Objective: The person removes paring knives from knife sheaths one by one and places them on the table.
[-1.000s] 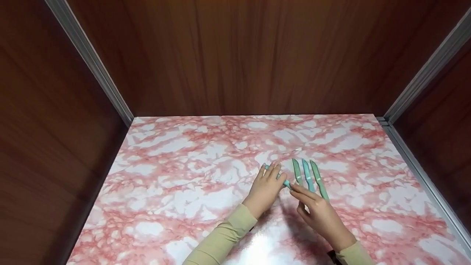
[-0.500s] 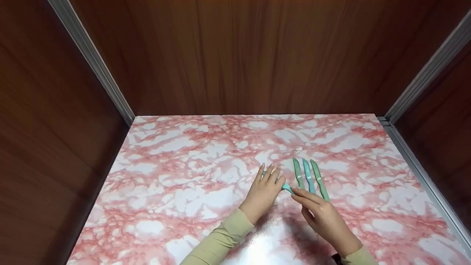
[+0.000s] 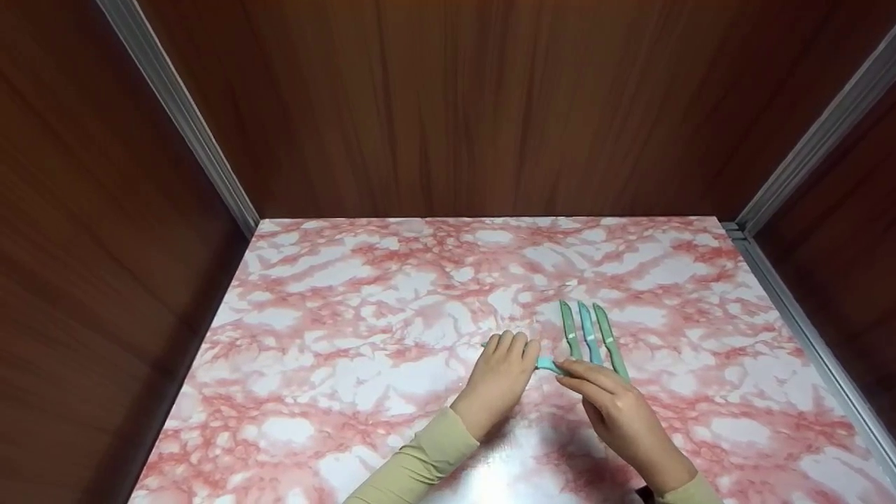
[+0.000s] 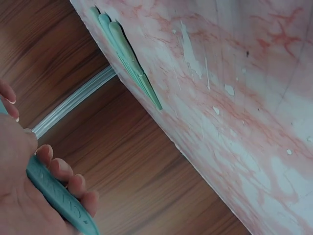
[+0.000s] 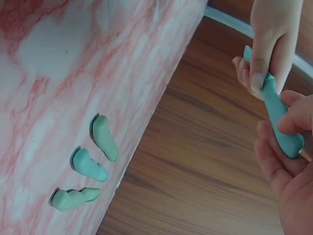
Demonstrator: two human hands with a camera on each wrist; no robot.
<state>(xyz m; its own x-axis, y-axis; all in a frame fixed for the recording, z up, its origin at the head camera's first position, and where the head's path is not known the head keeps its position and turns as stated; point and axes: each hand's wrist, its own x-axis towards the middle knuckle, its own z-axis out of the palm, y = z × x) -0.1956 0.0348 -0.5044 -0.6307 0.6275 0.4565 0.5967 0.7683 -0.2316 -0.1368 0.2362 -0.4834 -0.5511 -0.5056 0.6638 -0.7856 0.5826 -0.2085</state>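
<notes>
A turquoise knife (image 3: 545,363) is held between both hands above the table. My left hand (image 3: 498,374) curls its fingers round the blade end; in the left wrist view a turquoise length with raised lettering (image 4: 61,198) lies across that palm. At the other end my right hand (image 3: 614,409) pinches the handle (image 5: 279,117) between thumb and fingers. To the right lie a green knife (image 3: 568,327), a blue knife (image 3: 588,332) and another green knife (image 3: 610,340), side by side with blades pointing away. Part of the held knife is hidden by the left fingers.
The table (image 3: 336,378) has a red and white marbled top. Brown wood-grain panels (image 3: 448,112) enclose it at the back and both sides, with grey metal strips (image 3: 189,119) along the corners.
My left fingers, earlier laid straighter over the knife, now curl round it. The held knife has swung closer to level, its far tip coming down and left. The three lying knives stay put.
</notes>
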